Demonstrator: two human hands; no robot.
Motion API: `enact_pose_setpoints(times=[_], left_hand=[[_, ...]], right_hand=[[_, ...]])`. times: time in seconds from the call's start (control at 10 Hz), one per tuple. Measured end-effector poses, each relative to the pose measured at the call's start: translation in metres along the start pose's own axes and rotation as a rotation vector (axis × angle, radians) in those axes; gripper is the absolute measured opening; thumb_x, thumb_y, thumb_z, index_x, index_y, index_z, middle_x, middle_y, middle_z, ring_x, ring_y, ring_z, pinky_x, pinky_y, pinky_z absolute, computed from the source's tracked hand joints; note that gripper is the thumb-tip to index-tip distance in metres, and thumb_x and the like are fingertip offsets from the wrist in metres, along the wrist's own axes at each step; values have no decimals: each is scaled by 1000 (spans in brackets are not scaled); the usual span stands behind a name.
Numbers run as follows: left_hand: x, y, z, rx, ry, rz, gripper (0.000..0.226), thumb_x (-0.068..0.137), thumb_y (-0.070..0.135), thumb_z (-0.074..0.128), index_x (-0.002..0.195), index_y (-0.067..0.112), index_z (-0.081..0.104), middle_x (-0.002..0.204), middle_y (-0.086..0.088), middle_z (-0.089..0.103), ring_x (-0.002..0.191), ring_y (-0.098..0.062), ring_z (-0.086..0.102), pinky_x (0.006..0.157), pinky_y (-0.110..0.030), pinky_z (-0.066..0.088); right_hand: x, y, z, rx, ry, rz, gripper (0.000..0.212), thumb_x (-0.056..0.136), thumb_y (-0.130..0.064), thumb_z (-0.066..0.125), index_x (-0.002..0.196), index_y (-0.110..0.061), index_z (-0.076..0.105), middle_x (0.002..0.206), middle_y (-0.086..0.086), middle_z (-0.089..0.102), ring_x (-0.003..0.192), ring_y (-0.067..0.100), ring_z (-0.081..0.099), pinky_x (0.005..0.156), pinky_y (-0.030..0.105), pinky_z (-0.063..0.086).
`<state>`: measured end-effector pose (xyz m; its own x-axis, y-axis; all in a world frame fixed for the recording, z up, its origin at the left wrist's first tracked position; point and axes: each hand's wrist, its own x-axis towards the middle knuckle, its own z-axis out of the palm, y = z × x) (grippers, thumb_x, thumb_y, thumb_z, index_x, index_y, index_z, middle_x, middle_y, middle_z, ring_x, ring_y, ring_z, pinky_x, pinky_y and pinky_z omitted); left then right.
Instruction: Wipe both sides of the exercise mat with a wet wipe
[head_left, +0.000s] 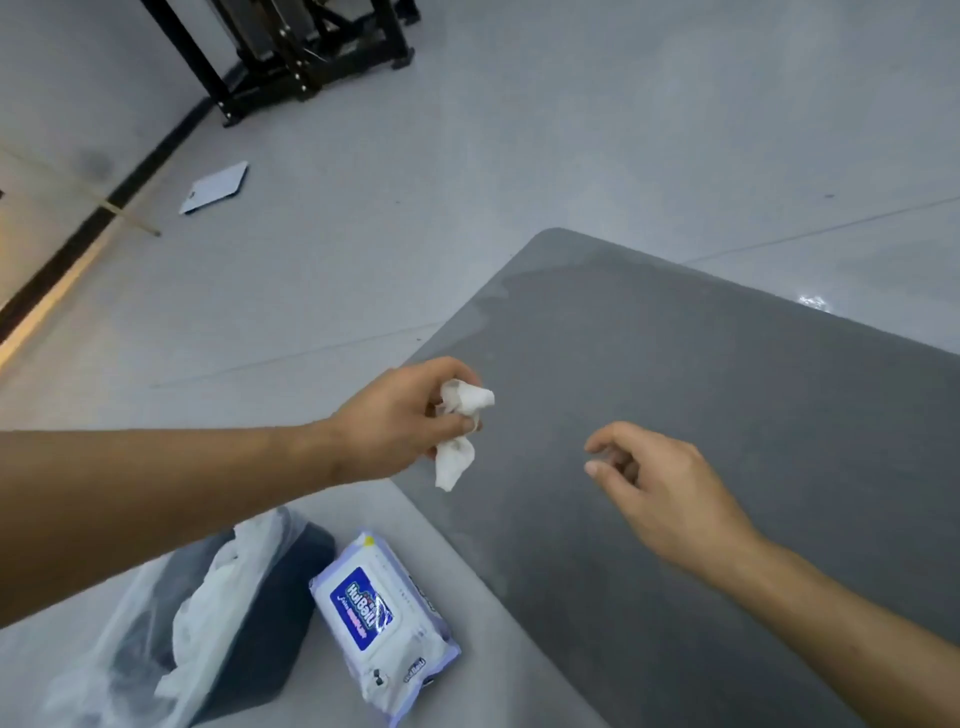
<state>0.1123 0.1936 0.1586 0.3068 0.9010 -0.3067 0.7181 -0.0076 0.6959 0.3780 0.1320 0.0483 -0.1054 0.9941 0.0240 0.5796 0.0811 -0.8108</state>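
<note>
A dark grey exercise mat (727, 395) lies flat on the light floor and fills the right half of the view; damp streaks show near its far corner. My left hand (400, 415) hovers above the mat's left edge and pinches a crumpled white wet wipe (460, 441), which hangs down from my fingers. Over the middle of the mat, my right hand (660, 483) floats with loosely curled fingers and holds nothing.
A pack of wet wipes (379, 623) lies on the floor beside the mat's near left edge. Left of it stands a dark bin with a clear plastic liner (208, 613) holding used wipes. A flat scale (215, 187) and black equipment frame (311, 57) sit farther back.
</note>
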Motion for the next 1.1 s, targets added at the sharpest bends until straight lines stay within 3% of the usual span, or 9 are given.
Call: enact_pose_setpoints(times=[0.2,0.4,0.6,0.7,0.8,0.9,1.0,1.1], left_hand=[[-55,-40,-27,-185,276,-41,10,97,13,71,105,19,71,89,-8,73,72,-14,66,60,-27,53],[-124,-91,-39,-340,525,-204,8,103,19,62,103,18,70,68,6,62,55,-9,54,51,-21,45],[-176,-135,-51,-245,650,-379,17,108,26,51,99,21,65,58,15,56,48,-2,53,49,-16,43],[-199,-156,-62,-165,731,-477,21,108,35,50,100,28,68,75,8,62,57,-3,58,52,-15,46],[-220,-186,-69,-16,763,-515,19,107,37,52,111,39,70,101,14,68,85,-2,63,77,-18,48],[-229,-213,-73,93,673,-596,31,105,34,54,133,44,63,124,12,59,112,-9,59,104,-34,47],[-228,-216,-68,52,572,-678,45,102,31,62,145,41,53,146,10,47,127,-13,53,111,-36,45],[-213,-211,-65,82,647,-626,44,101,33,64,144,37,55,142,12,47,124,-9,54,105,-27,43]], right_hand=[[19,-62,25,8,-149,-74,24,97,-32,65,75,-28,58,65,-12,59,62,12,53,57,27,38],[36,-123,66,-20,-333,-113,33,100,-38,62,72,-21,59,63,-3,61,59,16,53,55,28,40],[56,-192,120,5,-502,-188,28,101,-34,59,75,-23,63,62,-13,66,51,4,51,51,19,39],[56,-210,139,1,-562,-224,27,101,-34,59,76,-25,63,63,-12,68,50,2,51,52,16,40],[53,-217,154,-15,-607,-242,26,101,-37,58,77,-29,64,67,-13,69,50,3,53,54,21,42],[51,-223,162,-34,-627,-246,26,101,-40,58,78,-30,65,69,-11,69,51,4,52,54,24,40],[54,-225,162,-53,-614,-258,27,102,-39,57,78,-29,64,70,-9,70,50,2,53,49,17,36],[56,-223,155,-2,-573,-221,23,103,-35,57,83,-28,64,70,-7,71,49,2,54,49,16,36]])
